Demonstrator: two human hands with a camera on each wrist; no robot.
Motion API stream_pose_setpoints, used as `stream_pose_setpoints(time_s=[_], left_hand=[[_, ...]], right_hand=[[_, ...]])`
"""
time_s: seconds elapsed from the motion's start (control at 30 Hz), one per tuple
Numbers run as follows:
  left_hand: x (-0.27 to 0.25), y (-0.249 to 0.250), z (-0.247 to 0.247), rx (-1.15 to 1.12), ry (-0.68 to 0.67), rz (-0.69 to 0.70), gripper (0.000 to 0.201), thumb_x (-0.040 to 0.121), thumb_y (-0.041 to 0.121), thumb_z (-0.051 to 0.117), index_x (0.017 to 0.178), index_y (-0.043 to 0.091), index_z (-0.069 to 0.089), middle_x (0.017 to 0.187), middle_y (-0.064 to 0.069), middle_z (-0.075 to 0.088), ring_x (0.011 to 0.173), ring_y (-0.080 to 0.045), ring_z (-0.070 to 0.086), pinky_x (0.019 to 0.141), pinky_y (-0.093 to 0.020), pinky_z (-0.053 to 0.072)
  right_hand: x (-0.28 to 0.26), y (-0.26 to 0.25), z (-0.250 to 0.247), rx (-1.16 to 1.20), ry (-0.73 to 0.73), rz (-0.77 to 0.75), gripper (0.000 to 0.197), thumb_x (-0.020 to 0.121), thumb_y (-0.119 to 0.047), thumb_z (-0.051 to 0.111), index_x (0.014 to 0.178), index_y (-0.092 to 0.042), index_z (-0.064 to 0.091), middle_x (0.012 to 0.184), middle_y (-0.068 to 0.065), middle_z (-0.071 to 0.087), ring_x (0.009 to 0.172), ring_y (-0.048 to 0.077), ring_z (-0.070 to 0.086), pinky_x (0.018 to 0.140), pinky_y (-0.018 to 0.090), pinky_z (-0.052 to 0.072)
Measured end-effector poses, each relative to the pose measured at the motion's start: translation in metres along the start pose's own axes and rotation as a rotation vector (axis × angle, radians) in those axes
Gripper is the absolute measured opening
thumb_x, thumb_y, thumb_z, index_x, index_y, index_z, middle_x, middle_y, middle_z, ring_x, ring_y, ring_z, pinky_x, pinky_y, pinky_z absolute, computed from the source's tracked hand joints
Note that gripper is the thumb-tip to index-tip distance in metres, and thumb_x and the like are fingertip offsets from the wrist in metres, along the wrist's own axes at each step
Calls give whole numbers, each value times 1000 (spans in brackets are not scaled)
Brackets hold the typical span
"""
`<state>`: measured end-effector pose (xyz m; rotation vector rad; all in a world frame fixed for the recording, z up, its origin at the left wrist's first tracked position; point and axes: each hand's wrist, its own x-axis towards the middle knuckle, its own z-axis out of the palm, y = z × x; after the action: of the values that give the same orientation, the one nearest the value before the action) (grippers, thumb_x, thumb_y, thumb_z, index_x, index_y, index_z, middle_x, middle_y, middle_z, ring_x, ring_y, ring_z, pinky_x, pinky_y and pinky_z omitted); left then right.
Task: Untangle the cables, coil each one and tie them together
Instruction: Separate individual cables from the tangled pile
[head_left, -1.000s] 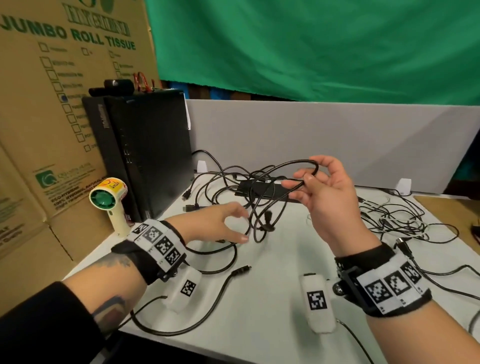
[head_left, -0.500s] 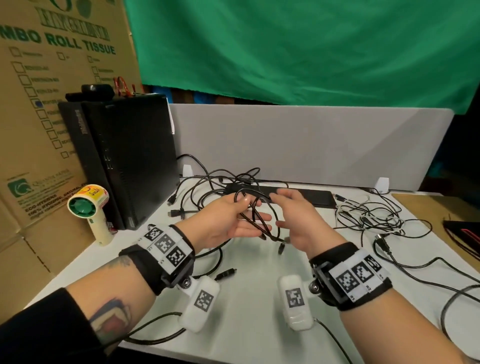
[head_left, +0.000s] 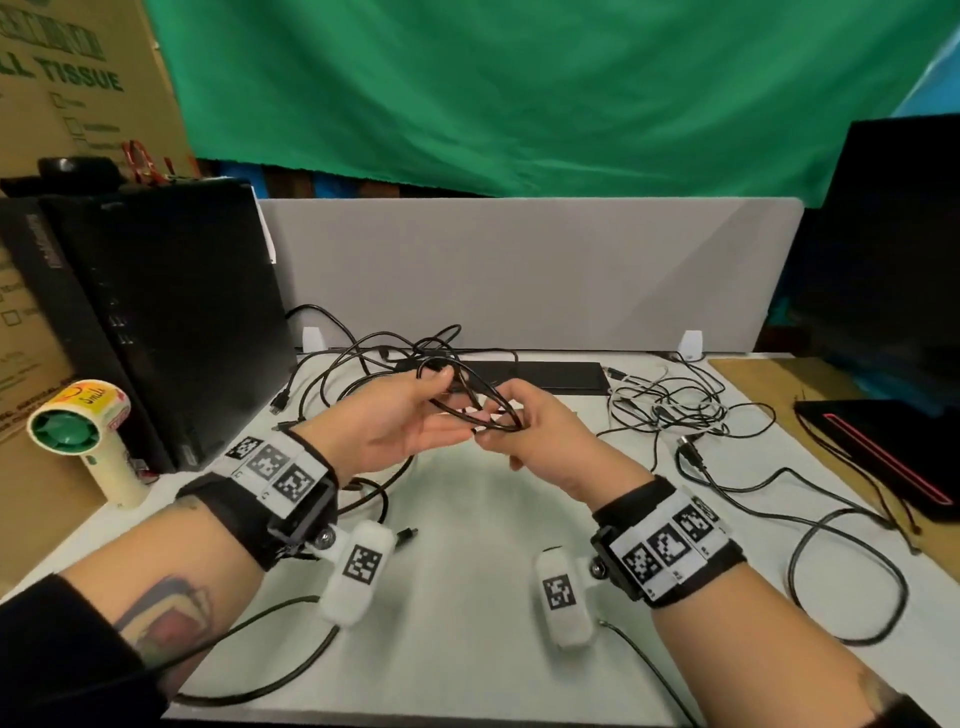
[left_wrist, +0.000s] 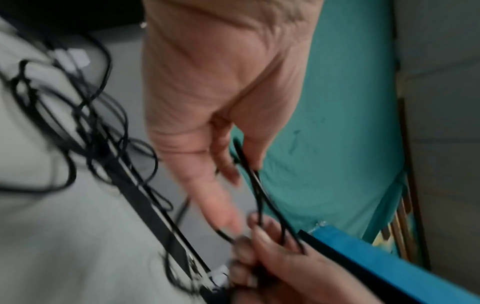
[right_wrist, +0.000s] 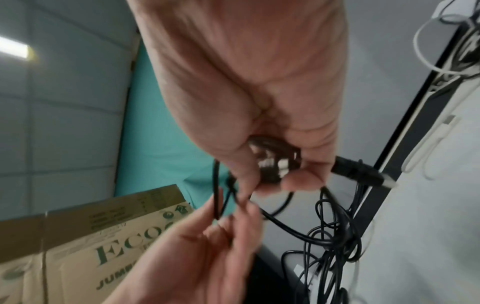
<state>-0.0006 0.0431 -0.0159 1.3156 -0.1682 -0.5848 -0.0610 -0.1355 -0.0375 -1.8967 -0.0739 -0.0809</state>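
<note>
A thin black cable (head_left: 480, 402) is gathered in loose loops above the white table (head_left: 467, 519). My left hand (head_left: 441, 400) pinches one end of the loops between thumb and forefinger; the left wrist view shows the cable (left_wrist: 259, 195) running from that pinch to the other hand. My right hand (head_left: 498, 436) grips the other end, and in the right wrist view its fingers curl round the bundled loops (right_wrist: 272, 162), with a black USB plug (right_wrist: 363, 170) sticking out beside them. A tangle of black cables (head_left: 363, 358) lies behind the hands.
A second tangle of white and black cables (head_left: 670, 410) lies at the right. A flat black box (head_left: 550, 374) sits by the grey divider (head_left: 519, 270). A black computer tower (head_left: 171, 312) and a small fan (head_left: 78, 431) stand left, a laptop (head_left: 883, 457) right.
My right hand came down from its raised position and my left hand rose from the table. The two hands met and now hold the cable loops between them.
</note>
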Motion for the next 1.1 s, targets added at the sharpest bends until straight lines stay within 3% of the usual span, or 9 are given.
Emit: stream_pose_setpoints(time_s=[0.13,0.23,0.37,0.47,0.6,0.73,0.87,1.0,1.1], left_hand=[[-2,12,-17,919,-31,-198,49,81,55,74,113,18,67,108,-1,74,93,-16,75,71,-31,59],[1,1,-16,1639,-95,-483,67,63,58,87,114,20,67,94,3,75,89,-14,74,83,-35,60],[10,-26,-7,1918,-179,-756,73,55,57,92,110,14,71,93,6,77,92,-14,73,88,-34,57],[13,-36,0,2083,-168,-693,44,60,46,92,86,17,72,57,12,66,60,-8,63,71,-25,55],[19,-36,-5,2062,-144,-565,46,66,22,89,109,15,74,81,6,71,63,-14,63,79,-33,60],[20,-34,3,2015,-37,-366,35,76,15,78,110,10,72,98,-3,72,65,-20,63,57,-26,51],[28,-31,11,1717,150,-94,19,94,15,62,111,10,69,106,-8,73,90,-27,71,74,-33,58],[33,-21,23,1127,249,129,13,101,18,58,99,7,64,84,-4,71,58,-14,66,57,-28,54],[27,-13,39,866,157,299,16,99,22,63,86,12,62,64,1,67,51,-11,61,53,-25,51]], right_hand=[[2,6,-19,211,265,85,20,94,1,59,101,-15,48,81,3,56,64,14,49,49,22,44],[4,13,-45,249,612,94,23,95,-2,57,107,-16,43,93,3,58,73,14,54,62,25,49],[2,29,-80,46,841,115,55,86,1,61,130,-17,33,101,5,55,97,24,58,75,33,52],[3,41,-97,-18,918,278,82,83,-4,69,149,-12,22,134,17,46,129,32,41,96,41,47],[0,53,-103,-106,893,456,94,88,-18,68,157,-9,6,157,22,23,146,37,18,114,50,32],[-3,55,-102,-235,703,617,97,91,-25,64,159,-16,-5,163,19,6,148,40,13,117,54,27],[-4,47,-97,-275,516,564,77,91,-27,65,156,-17,25,157,16,29,138,38,38,106,43,43],[-11,30,-79,-214,423,302,45,88,-30,72,129,-16,60,129,8,60,114,25,58,95,36,50],[-21,14,-57,-6,230,97,23,88,-31,74,105,-16,73,105,5,74,98,19,68,75,25,51]])
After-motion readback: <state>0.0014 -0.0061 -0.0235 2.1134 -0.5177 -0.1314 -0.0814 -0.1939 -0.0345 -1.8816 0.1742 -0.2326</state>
